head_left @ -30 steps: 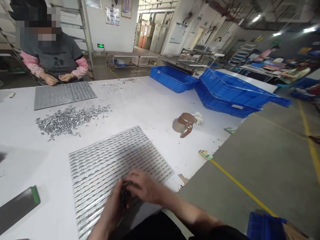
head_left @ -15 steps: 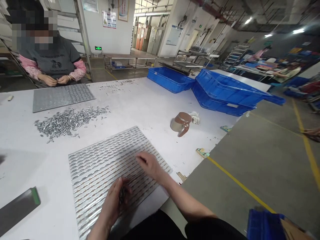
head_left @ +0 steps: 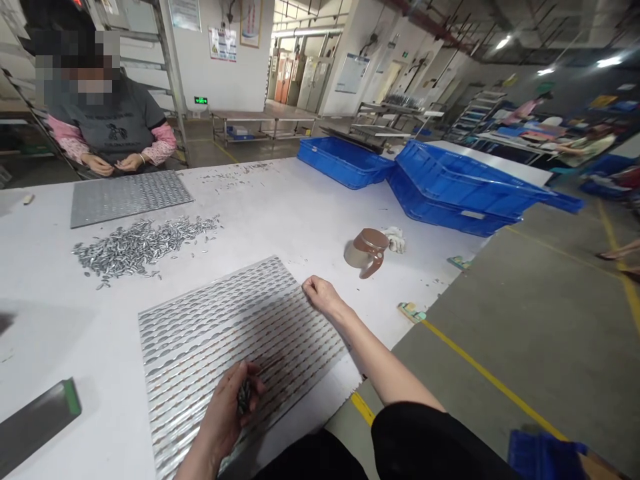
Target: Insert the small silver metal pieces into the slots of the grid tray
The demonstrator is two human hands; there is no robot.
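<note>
A ribbed metal tray (head_left: 210, 327) filled with rows of small metal pieces lies on the white table (head_left: 280, 220) in front of me. My left hand (head_left: 233, 403) rests on its near part, curled around a dark bunch of small metal pieces (head_left: 244, 395). My right hand (head_left: 320, 293) reaches out to the tray's far right corner, fingers pinched at the tray's edge; whether it holds a piece I cannot tell. A loose pile of silvery metal pieces (head_left: 135, 243) lies beyond the tray to the left.
Across the table a co-worker's hands (head_left: 115, 163) work at a second metal tray (head_left: 127, 197). A brown jug (head_left: 367, 250) lies on its side by a white rag. Blue crates (head_left: 450, 183) sit at the far right. A dark flat tool with a green end (head_left: 37, 423) lies near left.
My right hand left the bunch in my left hand and moved forward across the tray to its far right corner. My left hand stayed with the bunch.
</note>
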